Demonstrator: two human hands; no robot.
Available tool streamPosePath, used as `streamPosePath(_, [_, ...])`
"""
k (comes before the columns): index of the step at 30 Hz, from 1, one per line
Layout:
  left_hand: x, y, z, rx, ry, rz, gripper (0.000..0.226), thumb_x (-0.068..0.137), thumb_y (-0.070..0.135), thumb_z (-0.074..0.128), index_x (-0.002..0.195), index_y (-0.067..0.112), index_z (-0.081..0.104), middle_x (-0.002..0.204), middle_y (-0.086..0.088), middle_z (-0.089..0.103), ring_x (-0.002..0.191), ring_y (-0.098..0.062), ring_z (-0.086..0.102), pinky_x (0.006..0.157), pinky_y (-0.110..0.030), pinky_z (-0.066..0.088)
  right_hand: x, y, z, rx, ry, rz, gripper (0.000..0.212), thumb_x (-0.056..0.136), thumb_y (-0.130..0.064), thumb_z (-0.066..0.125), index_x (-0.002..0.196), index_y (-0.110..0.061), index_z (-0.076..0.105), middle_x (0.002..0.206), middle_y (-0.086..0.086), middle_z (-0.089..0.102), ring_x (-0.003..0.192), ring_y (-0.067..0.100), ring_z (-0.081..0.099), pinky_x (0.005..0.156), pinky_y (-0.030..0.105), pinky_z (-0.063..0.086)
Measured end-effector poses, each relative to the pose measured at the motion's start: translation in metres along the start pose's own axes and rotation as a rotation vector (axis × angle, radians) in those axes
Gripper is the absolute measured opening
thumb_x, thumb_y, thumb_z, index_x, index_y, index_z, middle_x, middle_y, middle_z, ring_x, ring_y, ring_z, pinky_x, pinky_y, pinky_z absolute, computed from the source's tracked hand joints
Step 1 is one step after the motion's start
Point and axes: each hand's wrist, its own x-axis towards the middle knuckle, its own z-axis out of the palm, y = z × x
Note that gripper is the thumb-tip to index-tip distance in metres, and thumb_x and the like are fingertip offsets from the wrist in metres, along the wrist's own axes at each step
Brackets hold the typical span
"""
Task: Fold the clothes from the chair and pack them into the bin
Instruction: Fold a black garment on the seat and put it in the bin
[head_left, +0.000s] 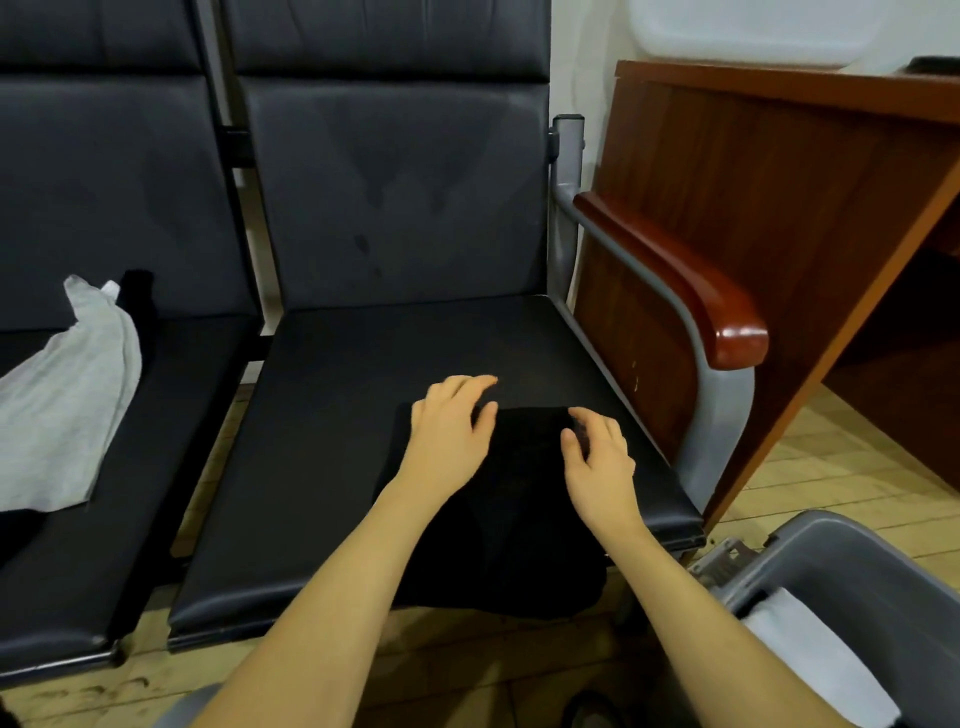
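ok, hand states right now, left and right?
Left hand: open, fingers spread, resting on the black folded garment.
Right hand: fingers curled at the garment's top edge; grip cannot be told.

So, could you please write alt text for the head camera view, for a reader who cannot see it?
Both hands, left hand and right hand, rest on a black garment lying on a dark chair seat. A grey garment lies on the seat to the left. A grey bin holding white cloth stands at lower right.
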Motion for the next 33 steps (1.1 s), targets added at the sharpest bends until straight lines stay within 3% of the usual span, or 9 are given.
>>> streamPosePath(4, [-0.011, -0.031, -0.013, 0.234, -0.021, 0.088, 0.03, 0.098, 0.024, 0.047, 0.126, 0.022, 0.057, 0.128, 0.008, 0.052, 0.124, -0.012, 0.039, 0.096, -0.024, 0.018, 0.004, -0.02, 0.004, -0.182, -0.086, -0.218, 0.032, 0.101, -0.028, 0.04, 0.129, -0.024, 0.054, 0.134, -0.008, 0.047, 0.125, 0.009, 0.04, 0.098, 0.023, 0.018])
streamPosePath(8, [-0.022, -0.043, -0.02, 0.285, -0.003, 0.186, 0.026, 0.095, 0.024, 0.05, 0.116, 0.02, 0.065, 0.118, 0.007, 0.061, 0.114, -0.016, 0.053, 0.09, -0.025, 0.027, 0.004, -0.036, 0.019, -0.302, -0.174, -0.368, 0.037, 0.101, -0.035, 0.038, 0.134, -0.026, 0.052, 0.142, -0.009, 0.046, 0.133, 0.006, 0.036, 0.105, 0.021, 0.017])
streamPosePath(10, [-0.025, -0.043, -0.021, 0.322, -0.058, 0.162, 0.033, 0.098, 0.031, 0.043, 0.125, 0.024, 0.06, 0.129, 0.008, 0.057, 0.123, -0.014, 0.048, 0.095, -0.025, 0.028, 0.006, -0.037, 0.025, -0.35, -0.3, -0.285, 0.045, 0.101, -0.043, 0.031, 0.142, -0.028, 0.042, 0.151, -0.006, 0.035, 0.14, 0.01, 0.028, 0.112, 0.028, 0.017])
streamPosePath(14, [-0.024, -0.053, -0.018, 0.384, -0.35, -0.056, 0.047, 0.103, 0.041, 0.02, 0.148, 0.032, 0.025, 0.157, 0.013, 0.014, 0.146, -0.01, 0.005, 0.115, -0.033, 0.007, 0.011, -0.029, 0.026, -0.498, -0.47, 0.011, 0.059, 0.099, -0.054, 0.012, 0.151, -0.027, 0.017, 0.16, -0.002, 0.008, 0.147, 0.017, 0.002, 0.118, 0.036, 0.004])
streamPosePath(19, [-0.019, -0.065, -0.011, 0.354, -0.426, -0.144, 0.049, 0.102, 0.043, 0.013, 0.15, 0.035, 0.007, 0.158, 0.014, -0.006, 0.145, -0.012, -0.011, 0.116, -0.042, -0.005, 0.021, -0.019, 0.031, -0.541, -0.47, 0.005, 0.058, 0.099, -0.054, 0.009, 0.152, -0.03, 0.008, 0.16, -0.005, -0.002, 0.146, 0.015, -0.009, 0.117, 0.035, -0.007])
streamPosePath(23, [-0.01, -0.076, -0.01, 0.332, -0.401, -0.173, 0.05, 0.102, 0.045, 0.015, 0.15, 0.037, 0.006, 0.158, 0.015, -0.007, 0.145, -0.011, -0.012, 0.116, -0.043, -0.008, 0.035, -0.016, 0.033, -0.449, -0.457, -0.025, 0.052, 0.102, -0.048, 0.013, 0.15, -0.032, 0.021, 0.16, -0.009, 0.008, 0.146, 0.01, -0.003, 0.116, 0.035, -0.007])
streamPosePath(27, [-0.005, -0.082, -0.014, 0.316, -0.341, -0.153, 0.05, 0.102, 0.043, 0.022, 0.15, 0.034, 0.013, 0.159, 0.012, 0.0, 0.146, -0.012, -0.007, 0.115, -0.041, -0.007, 0.034, -0.027, 0.043, -0.325, -0.328, -0.131, 0.043, 0.101, -0.044, 0.032, 0.141, -0.031, 0.042, 0.153, -0.012, 0.031, 0.143, 0.005, 0.016, 0.114, 0.034, -0.003])
streamPosePath(30, [-0.006, -0.079, -0.022, 0.301, -0.289, -0.129, 0.05, 0.101, 0.043, 0.029, 0.149, 0.033, 0.022, 0.159, 0.009, 0.007, 0.146, -0.016, 0.0, 0.115, -0.04, 0.0, 0.031, -0.042, 0.048, -0.177, -0.305, -0.201, 0.039, 0.099, -0.041, 0.041, 0.137, -0.032, 0.047, 0.139, -0.015, 0.049, 0.133, 0.001, 0.033, 0.11, 0.029, 0.001])
streamPosePath(33, [-0.008, -0.076, -0.033, 0.361, -0.347, -0.041, 0.05, 0.099, 0.045, 0.035, 0.147, 0.034, 0.028, 0.158, 0.009, 0.011, 0.144, -0.018, 0.007, 0.113, -0.04, 0.005, 0.03, -0.051, 0.049, -0.074, -0.296, -0.198, 0.039, 0.095, -0.042, 0.049, 0.133, -0.035, 0.049, 0.12, -0.018, 0.06, 0.121, -0.002, 0.042, 0.109, 0.029, 0.005])
